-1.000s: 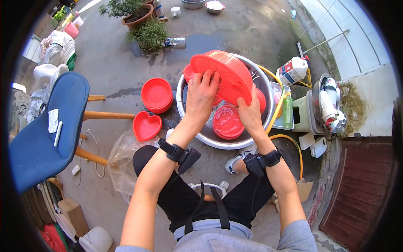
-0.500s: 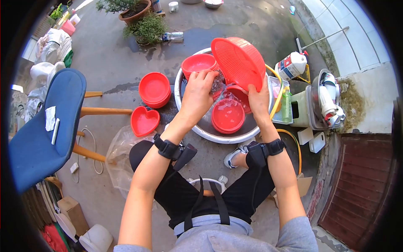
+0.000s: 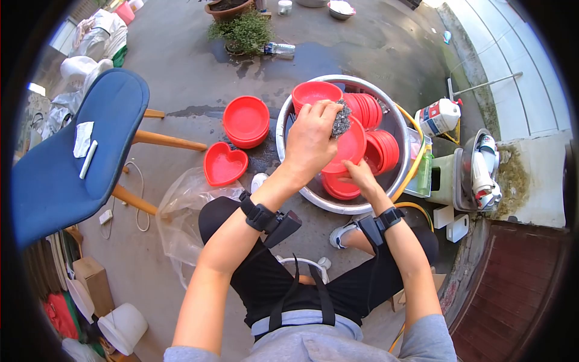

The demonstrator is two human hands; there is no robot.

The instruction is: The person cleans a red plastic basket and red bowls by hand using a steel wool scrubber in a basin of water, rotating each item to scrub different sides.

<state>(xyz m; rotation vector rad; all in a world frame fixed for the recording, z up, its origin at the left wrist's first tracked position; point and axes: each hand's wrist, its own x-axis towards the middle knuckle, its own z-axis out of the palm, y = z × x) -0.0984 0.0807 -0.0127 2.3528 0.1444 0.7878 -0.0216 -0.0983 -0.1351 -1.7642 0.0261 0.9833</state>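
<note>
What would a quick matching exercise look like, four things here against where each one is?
1. wire scourer
2. heart-shaped red dish
3. clear plastic bottle
4. yellow hose

A. on its side by the potted shrub
B. curving past the metal basin
C. held in the left hand
D. on the ground beside stacked round red bowls

Pairs: 1-C, 2-D, 3-A, 4-B

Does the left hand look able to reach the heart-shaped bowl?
Probably yes: the heart-shaped bowl lies uncovered on the ground outside the basin, though the left hand holds a scouring pad.
</note>
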